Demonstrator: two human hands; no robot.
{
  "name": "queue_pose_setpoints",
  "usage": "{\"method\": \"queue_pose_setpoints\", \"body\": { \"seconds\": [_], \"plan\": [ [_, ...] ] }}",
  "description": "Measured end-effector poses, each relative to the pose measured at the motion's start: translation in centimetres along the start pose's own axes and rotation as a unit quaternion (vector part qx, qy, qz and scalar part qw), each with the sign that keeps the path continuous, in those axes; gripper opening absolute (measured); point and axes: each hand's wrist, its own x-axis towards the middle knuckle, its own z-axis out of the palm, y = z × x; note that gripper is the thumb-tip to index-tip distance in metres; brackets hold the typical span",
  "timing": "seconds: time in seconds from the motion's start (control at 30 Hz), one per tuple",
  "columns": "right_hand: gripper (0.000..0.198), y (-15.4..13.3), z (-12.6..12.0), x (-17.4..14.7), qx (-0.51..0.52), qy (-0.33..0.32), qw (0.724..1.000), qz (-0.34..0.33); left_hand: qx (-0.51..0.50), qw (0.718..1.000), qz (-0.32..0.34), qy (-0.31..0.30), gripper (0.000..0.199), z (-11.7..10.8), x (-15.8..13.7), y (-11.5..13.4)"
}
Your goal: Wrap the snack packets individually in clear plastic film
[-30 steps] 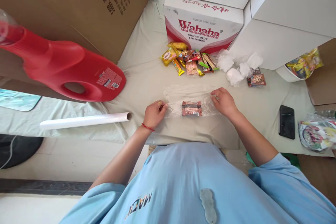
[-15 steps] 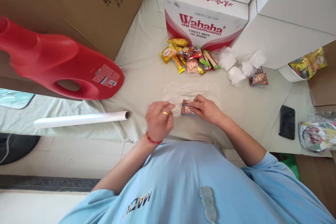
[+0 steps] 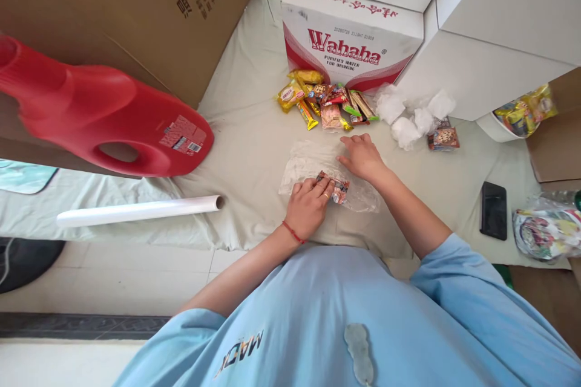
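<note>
A small brown-and-red wrapped snack packet (image 3: 339,191) lies on a sheet of clear plastic film (image 3: 295,168) on the cloth-covered surface. My left hand (image 3: 307,207), with a ring and a red cord bracelet, rests flat on the packet's left part, fingers stretched out and covering some of it. Off the packet, my right hand (image 3: 363,156) hovers over or touches the film's upper right edge; which of these I cannot tell. Its thumb and fingers are apart, with nothing visible between them.
Several wrapped snacks (image 3: 324,100) lie before a Wahaha carton (image 3: 349,51). Crumpled film bundles (image 3: 405,132) and another packet (image 3: 443,138) sit right of them. A white film roll (image 3: 140,210) and red jug (image 3: 181,133) are left; a phone (image 3: 493,210) lies right.
My left hand has come down rightward onto the packet. My right hand has left the packet and moved up and away. The film's right side now lies crumpled nearer to me.
</note>
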Motion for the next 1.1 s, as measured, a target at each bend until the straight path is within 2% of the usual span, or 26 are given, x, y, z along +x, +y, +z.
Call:
{"method": "queue_pose_setpoints", "body": {
  "seconds": [0.07, 0.17, 0.23, 0.37, 0.5, 0.57, 0.67, 0.8, 0.9, 1.0, 1.1],
  "plan": [
    [0.050, -0.5, 0.7, 0.7, -0.030, -0.029, 0.998, 0.036, 0.010, 1.000, 0.004, -0.004, 0.048, 0.0, 0.0, 0.4],
    [0.030, -0.7, 1.1, 1.2, -0.007, -0.093, 0.993, 0.076, 0.025, 1.000, 0.008, -0.014, 0.048, 0.2, 0.0, 0.9],
    [0.019, -0.4, 0.7, 1.4, 0.027, -0.120, 0.989, 0.079, 0.040, 0.999, 0.006, -0.010, 0.048, 0.2, 0.0, 1.1],
    [0.014, 0.4, -1.0, 0.8, 0.069, -0.074, 0.995, 0.012, 0.062, 0.998, -0.013, 0.003, 0.043, 0.0, 0.1, 1.5],
    [0.014, -0.7, -2.6, -1.6, 0.096, -0.049, 0.992, -0.066, 0.070, 0.997, -0.012, -0.006, 0.042, -0.1, 0.2, 1.7],
    [0.019, -1.8, -2.7, -3.5, 0.088, -0.051, 0.989, -0.112, 0.066, 0.998, -0.004, -0.005, 0.041, 0.1, 0.3, 1.7],
    [0.027, -3.3, -1.4, -6.6, 0.085, -0.073, 0.981, -0.157, 0.040, 0.999, -0.005, -0.016, 0.034, 0.5, 0.2, 1.5],
    [0.038, -3.6, 1.7, -9.5, 0.136, -0.054, 0.978, -0.145, -0.030, 0.999, -0.013, -0.023, 0.029, 0.9, -0.2, 0.6],
    [0.042, -3.2, 3.3, -10.4, 0.177, -0.044, 0.971, -0.154, -0.140, 0.990, -0.003, 0.002, 0.030, 0.8, -0.8, -0.4],
    [0.043, -3.3, 3.7, -10.7, 0.173, -0.060, 0.972, -0.150, -0.291, 0.956, -0.007, 0.035, 0.031, 0.7, -1.7, -1.3],
    [0.045, -4.0, 3.5, -10.5, 0.146, -0.081, 0.976, -0.139, -0.425, 0.895, -0.095, 0.097, 0.025, 0.6, -2.3, -1.9]
  ]
}}
